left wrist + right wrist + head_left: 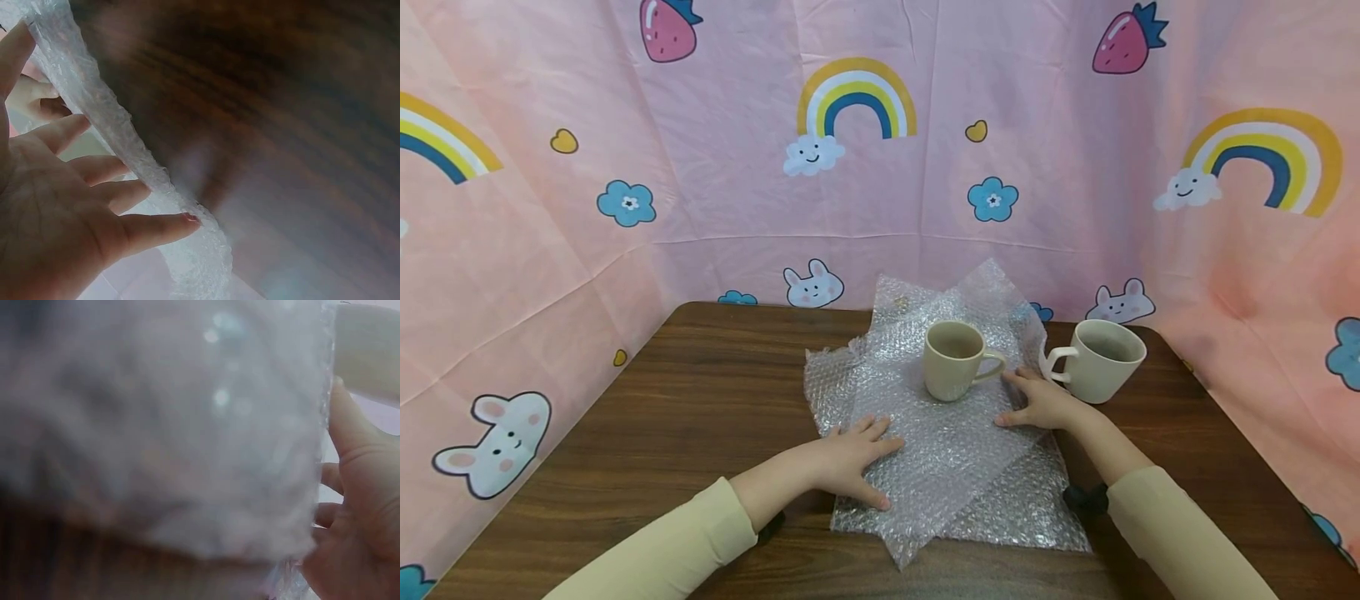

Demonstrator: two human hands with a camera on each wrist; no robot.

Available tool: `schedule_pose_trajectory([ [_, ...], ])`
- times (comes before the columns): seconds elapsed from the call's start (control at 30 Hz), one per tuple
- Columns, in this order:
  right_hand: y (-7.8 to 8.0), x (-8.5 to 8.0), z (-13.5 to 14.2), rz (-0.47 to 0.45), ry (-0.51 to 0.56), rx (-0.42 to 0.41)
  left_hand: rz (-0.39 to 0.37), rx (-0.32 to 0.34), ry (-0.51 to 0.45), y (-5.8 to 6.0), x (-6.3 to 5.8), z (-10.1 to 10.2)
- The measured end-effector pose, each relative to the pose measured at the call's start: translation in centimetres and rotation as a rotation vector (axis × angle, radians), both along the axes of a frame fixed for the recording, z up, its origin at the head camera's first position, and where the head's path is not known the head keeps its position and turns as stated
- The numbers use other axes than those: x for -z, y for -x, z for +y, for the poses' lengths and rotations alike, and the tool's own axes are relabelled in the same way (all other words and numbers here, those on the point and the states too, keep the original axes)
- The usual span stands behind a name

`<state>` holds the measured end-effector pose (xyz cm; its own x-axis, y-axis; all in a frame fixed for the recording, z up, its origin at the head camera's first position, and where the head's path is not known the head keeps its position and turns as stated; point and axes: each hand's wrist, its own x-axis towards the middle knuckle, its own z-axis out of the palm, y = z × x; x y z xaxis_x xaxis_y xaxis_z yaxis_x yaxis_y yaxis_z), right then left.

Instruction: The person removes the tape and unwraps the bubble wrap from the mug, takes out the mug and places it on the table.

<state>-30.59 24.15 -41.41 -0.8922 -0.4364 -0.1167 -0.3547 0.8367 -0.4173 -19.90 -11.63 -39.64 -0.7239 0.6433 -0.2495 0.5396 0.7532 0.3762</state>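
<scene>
Overlapping sheets of bubble wrap (940,467) lie on the table, and a cream mug (950,375) stands upright on them, its handle turned right. Fingers spread, my left hand (857,460) rests on the near left part of the wrap. Its straight fingers (159,230) meet the wrap's edge in the left wrist view. My right hand (1043,402) touches the wrap's right side, fingertips close to the mug's handle and thumb pointing left. The right wrist view shows this hand (369,506) at the edge of blurred bubble wrap (187,437). Neither hand grips a mug.
A second cream mug (1105,375) stands on the far right of the brown wooden table (715,400), its handle towards the wrap. Pink printed cloth (737,167) hangs behind the table and along both sides. Dark wrist devices (1084,498) sit under the sleeves.
</scene>
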Motion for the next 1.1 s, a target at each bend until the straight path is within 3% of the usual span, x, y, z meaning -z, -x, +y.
schedule_pose_trajectory([
  [0.63, -0.4, -0.9, -0.9, -0.004, -0.072, -0.021, 0.046, -0.003, 0.117, 0.0, -0.8, 1.1],
  [0.87, -0.7, -1.7, -0.7, 0.039, 0.111, -0.016, 0.040, -0.008, 0.116, 0.1, -0.9, 1.2],
  [1.1, -1.1, -2.5, -0.8, 0.060, 0.209, 0.020, 0.044, -0.005, 0.121, 0.1, -1.0, 1.4],
])
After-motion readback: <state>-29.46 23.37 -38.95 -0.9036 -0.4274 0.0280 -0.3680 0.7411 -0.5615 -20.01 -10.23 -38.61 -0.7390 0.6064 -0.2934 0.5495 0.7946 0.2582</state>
